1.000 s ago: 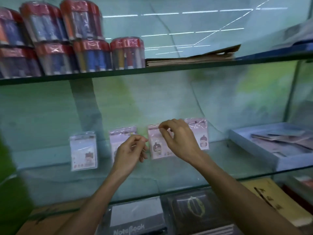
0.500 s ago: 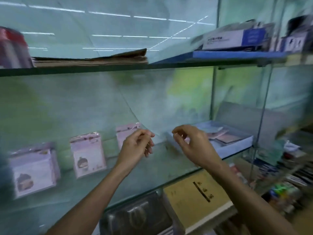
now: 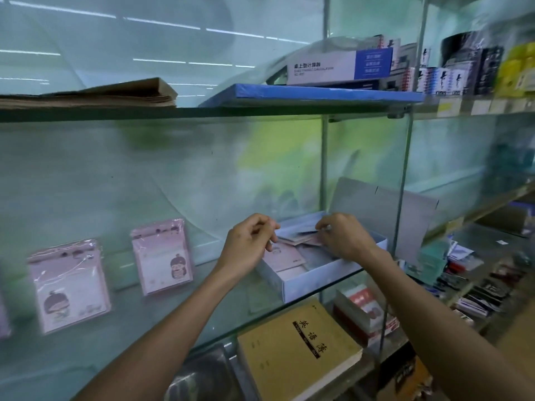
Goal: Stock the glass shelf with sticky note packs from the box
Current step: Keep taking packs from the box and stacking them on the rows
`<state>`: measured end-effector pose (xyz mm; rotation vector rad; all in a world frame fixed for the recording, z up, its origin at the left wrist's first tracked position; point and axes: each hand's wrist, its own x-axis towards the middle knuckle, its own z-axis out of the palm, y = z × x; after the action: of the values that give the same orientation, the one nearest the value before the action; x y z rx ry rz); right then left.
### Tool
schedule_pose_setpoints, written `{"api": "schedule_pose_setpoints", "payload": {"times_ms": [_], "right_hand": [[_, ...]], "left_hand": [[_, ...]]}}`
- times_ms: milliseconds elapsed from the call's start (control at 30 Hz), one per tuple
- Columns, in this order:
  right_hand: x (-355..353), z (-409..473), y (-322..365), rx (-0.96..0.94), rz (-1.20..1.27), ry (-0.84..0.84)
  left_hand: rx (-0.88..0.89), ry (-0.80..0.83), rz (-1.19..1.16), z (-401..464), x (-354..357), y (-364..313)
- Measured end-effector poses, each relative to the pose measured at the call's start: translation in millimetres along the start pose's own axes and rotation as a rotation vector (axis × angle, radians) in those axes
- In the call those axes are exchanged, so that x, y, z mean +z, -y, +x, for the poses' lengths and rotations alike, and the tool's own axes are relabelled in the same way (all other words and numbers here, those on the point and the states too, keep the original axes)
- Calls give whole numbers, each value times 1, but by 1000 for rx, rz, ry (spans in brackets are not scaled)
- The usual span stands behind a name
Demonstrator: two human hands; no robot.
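Observation:
A shallow white-and-blue box sits at the right end of the glass shelf, its grey lid standing up behind it. Pink sticky note packs lie loose inside. Two packs lean upright against the back glass, one at the left and one nearer the middle. My left hand hovers over the box's left end, fingers curled to the thumb, holding nothing. My right hand is over the box's middle and pinches the edge of a pack there.
The upper shelf carries a brown paper stack, a blue board and a calculator box. A yellow exercise book and red-white books lie below. A glass divider separates crowded stationery on the right.
Both hands left the upright packs and travelled right to the box. My view swung right with them. My right hand has come down onto the packs inside the box.

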<state>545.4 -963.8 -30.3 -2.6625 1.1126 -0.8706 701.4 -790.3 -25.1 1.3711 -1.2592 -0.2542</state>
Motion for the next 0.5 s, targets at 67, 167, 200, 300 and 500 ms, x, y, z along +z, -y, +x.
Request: {"api": "schedule_pose_setpoints", "payload": {"times_ms": [67,167,200,300,500], "right_hand": [[0,1,-3,-37,15,-92],[-2,2,-7,-67,128,-250],[-5,1,-7,-77,195,-306],[-17,-3,2,-84,387,-398],[-32,-10,19,-20,791,-255]], "left_hand": [[7,-10,12,6,5,-1],[10,-47,66,15,10,0],[8,-60,84,18,11,1],[-3,-99,104,27,13,2],[-19,-35,52,37,13,-7]]}}
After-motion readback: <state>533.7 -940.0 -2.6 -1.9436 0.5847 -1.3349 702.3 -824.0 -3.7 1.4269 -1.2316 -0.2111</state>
